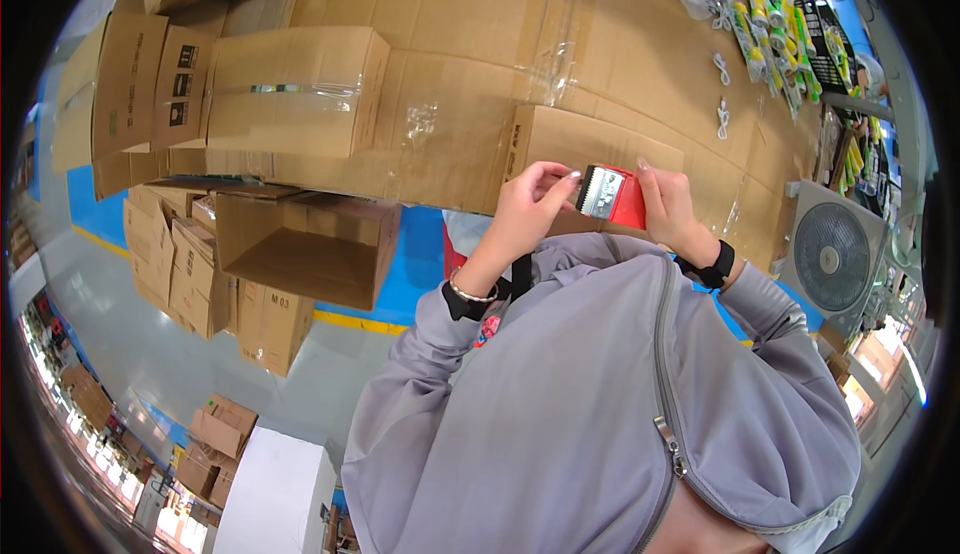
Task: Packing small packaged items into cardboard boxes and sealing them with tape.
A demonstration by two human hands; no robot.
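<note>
Holding the red piece at its plain end, our right hand has its thumb and fingers closed on it, and we see a silver face with a row of black teeth turned toward the left hand. That left hand is partly curled, thumb and fingertips drawn close together right beside the teeth; we can't tell whether they touch. The piece sits between our two hands, over the near side of a cardboard box on the cardboard-covered table.

Look right, and we've got two white cables lying one beyond the other, then a heap of yellow-and-green packs beside a black crate. Closer to us on that side stands a grey fan. Over on the left, we find a taped box on the table, and below the table's edge an open box with its mouth facing us.
</note>
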